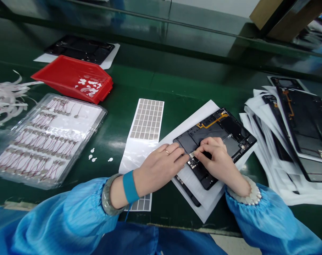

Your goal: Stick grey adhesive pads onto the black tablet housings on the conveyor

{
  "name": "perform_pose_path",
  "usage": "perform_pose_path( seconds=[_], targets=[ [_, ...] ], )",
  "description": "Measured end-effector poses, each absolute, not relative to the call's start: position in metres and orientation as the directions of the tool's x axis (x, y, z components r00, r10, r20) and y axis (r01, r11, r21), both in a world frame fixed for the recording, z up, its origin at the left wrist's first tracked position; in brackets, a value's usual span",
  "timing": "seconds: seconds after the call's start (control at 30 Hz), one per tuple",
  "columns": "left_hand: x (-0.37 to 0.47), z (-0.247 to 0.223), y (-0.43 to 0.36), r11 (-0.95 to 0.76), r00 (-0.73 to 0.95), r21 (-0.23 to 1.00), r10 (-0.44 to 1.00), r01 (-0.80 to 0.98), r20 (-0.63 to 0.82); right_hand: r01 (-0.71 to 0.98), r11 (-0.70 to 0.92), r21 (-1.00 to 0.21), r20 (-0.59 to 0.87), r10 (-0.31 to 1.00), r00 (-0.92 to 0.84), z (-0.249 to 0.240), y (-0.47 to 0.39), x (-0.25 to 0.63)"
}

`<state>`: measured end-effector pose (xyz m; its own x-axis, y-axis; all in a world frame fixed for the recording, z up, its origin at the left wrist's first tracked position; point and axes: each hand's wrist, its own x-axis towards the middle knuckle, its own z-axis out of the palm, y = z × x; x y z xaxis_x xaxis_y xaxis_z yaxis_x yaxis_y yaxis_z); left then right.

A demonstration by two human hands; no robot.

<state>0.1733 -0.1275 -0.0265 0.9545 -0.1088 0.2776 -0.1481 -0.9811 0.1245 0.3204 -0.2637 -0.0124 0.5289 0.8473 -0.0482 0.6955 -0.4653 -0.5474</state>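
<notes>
A black tablet housing (225,136) lies tilted on white sheets, its inside facing up, with an orange flex cable (213,121) near the far edge. My left hand (162,164) reaches over its left side, fingers stretched out, their tips by the small circuit board (194,162). From the right, my right hand (213,154) bends over the same board, thumb and forefinger pinched together. A small pale piece (192,154) shows at those fingertips; its kind is unclear. Left of the housing is a sheet of grey rectangular stickers (147,119), partly under my left forearm.
On the left lie a clear tray of small wired discs (48,140), a red bin (62,76) with white bits and white strip scraps (6,101). Loose white tabs (93,156) dot the green table. Another housing (78,47) is behind; more are stacked with sheets (267,170) on the right.
</notes>
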Motion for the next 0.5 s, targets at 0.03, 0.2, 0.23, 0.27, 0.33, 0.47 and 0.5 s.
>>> perform_pose_path(
  seconds=[0.03, 0.2, 0.23, 0.27, 0.33, 0.47, 0.5],
  targets=[
    [0.174, -0.027, -0.128, -0.983, 0.957, 0.109, -0.115, -0.148, 0.265, 0.697, -0.463, -0.547, -0.047, 0.848, 0.527, -0.012, -0.264, 0.321],
    [0.176, -0.026, -0.13, -0.988, 0.965, 0.033, -0.139, -0.149, 0.221, 0.72, -0.456, -0.523, -0.038, 0.856, 0.515, -0.014, -0.264, 0.321],
    [0.177, -0.025, -0.13, -0.988, 0.966, 0.022, -0.144, -0.152, 0.216, 0.731, -0.453, -0.511, -0.03, 0.859, 0.511, -0.015, -0.264, 0.321],
    [0.177, -0.025, -0.13, -0.988, 0.966, 0.012, -0.15, -0.156, 0.21, 0.746, -0.447, -0.494, -0.019, 0.863, 0.504, -0.015, -0.265, 0.32],
    [0.178, -0.023, -0.129, -0.985, 0.966, -0.006, -0.167, -0.17, 0.197, 0.792, -0.433, -0.43, 0.009, 0.875, 0.484, -0.013, -0.266, 0.32],
    [0.181, -0.02, -0.127, -0.975, 0.958, -0.029, -0.223, -0.222, 0.182, 0.881, -0.421, -0.217, 0.105, 0.887, 0.45, -0.006, -0.272, 0.322],
    [0.182, -0.018, -0.126, -0.971, 0.955, -0.03, -0.237, -0.236, 0.179, 0.881, -0.434, -0.186, 0.146, 0.875, 0.462, -0.004, -0.274, 0.323]
  ],
)
